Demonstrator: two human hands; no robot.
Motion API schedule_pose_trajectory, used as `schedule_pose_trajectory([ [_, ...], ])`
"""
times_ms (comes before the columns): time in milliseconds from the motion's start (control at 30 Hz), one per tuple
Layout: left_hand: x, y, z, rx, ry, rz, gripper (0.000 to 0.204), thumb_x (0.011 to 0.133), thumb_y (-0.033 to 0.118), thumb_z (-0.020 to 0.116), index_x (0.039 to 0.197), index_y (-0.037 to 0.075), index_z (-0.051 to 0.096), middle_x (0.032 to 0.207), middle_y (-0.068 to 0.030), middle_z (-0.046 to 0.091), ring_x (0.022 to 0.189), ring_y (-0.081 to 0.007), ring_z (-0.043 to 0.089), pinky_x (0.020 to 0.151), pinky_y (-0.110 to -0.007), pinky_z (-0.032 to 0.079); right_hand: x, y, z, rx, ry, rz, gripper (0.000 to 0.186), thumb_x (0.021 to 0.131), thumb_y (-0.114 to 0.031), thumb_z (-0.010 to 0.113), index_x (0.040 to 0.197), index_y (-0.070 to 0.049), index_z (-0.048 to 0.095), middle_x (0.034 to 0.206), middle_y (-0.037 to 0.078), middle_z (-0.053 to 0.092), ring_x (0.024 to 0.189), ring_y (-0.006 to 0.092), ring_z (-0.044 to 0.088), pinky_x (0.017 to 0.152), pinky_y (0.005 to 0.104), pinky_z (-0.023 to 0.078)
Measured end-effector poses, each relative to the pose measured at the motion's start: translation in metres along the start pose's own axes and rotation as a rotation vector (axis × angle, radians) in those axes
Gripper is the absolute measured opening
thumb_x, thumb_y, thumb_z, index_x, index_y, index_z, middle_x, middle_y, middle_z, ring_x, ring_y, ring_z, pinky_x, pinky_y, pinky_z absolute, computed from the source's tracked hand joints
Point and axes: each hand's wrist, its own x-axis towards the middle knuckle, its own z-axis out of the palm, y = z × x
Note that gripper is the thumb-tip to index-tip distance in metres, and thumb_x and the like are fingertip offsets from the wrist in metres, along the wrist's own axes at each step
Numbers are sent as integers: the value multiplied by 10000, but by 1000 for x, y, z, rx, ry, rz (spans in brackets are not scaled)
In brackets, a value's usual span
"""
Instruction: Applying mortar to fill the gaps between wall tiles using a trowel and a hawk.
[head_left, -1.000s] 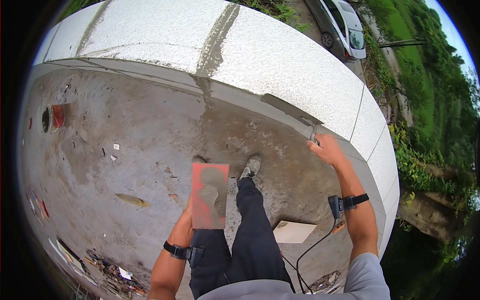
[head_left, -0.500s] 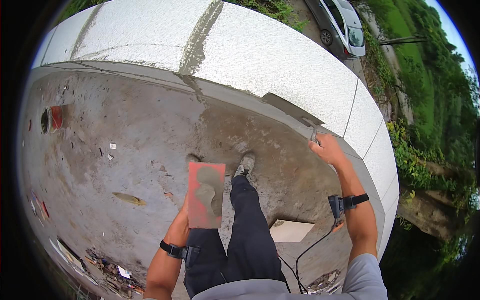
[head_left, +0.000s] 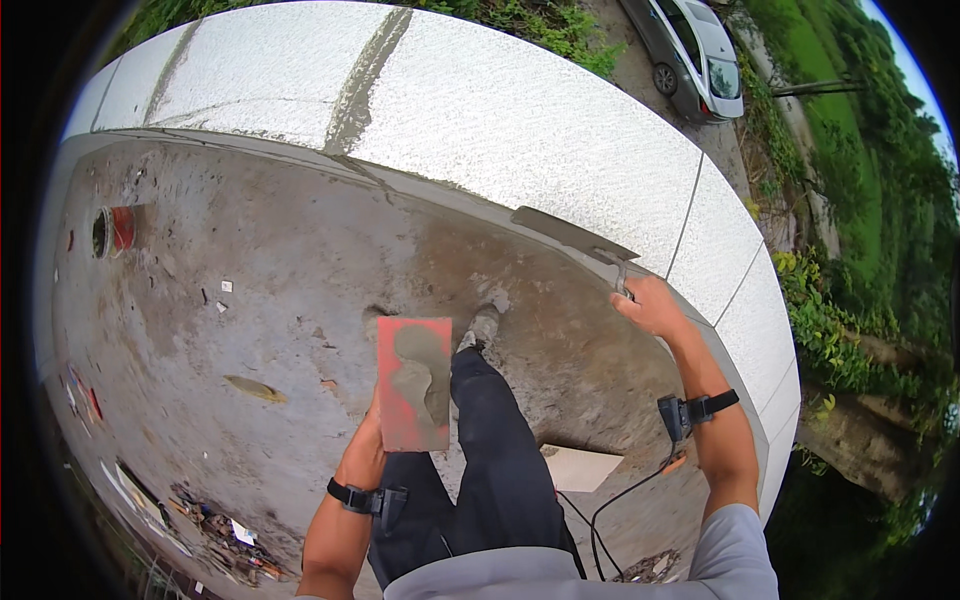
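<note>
My left hand (head_left: 373, 428), mostly hidden, holds a red rectangular board (head_left: 393, 420) from below; grey mortar (head_left: 415, 390) lies in a patch on its face. My right hand (head_left: 648, 304) is wrapped round the handle of a long steel trowel (head_left: 568, 230), whose blade lies along the inner top edge of a curved-looking white, rough-faced parapet (head_left: 540, 100). Grey joint strips cross the parapet's top, and its inner face is grey.
A red bucket (head_left: 121, 228) lies on the stained concrete floor (head_left: 250, 300) at left. A pale board (head_left: 580, 468) is beside my legs, debris (head_left: 210, 525) lower left, black cables (head_left: 600, 530) by my right side. Beyond the parapet are a car (head_left: 690, 55) and greenery (head_left: 850, 170).
The trowel has moved slightly down and left, toward the parapet's inner edge. The red board sits a little higher and left of where it was; the view has shifted slightly.
</note>
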Motion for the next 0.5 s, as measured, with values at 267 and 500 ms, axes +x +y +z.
schedule_pose_trajectory([
  [267, 16, -24, 23, 73, 52, 57, 357, 959, 348, 537, 1190, 80, 582, 996, -62, 644, 860, -184, 653, 717, -358, 559, 5, 38, -4, 206, 34, -5, 448, 838, -393, 574, 793, 52, 604, 680, 282, 567, 664, 452, 570, 625, 493, 443],
  [500, 36, -35, 42, 56, 10, 51, 337, 943, 327, 581, 1211, 123, 586, 1000, -7, 635, 835, -121, 631, 683, -288, 545, -17, 54, -15, 60, -55, -21, 452, 834, -385, 569, 785, 64, 591, 677, 280, 564, 650, 443, 560, 630, 487, 447],
])
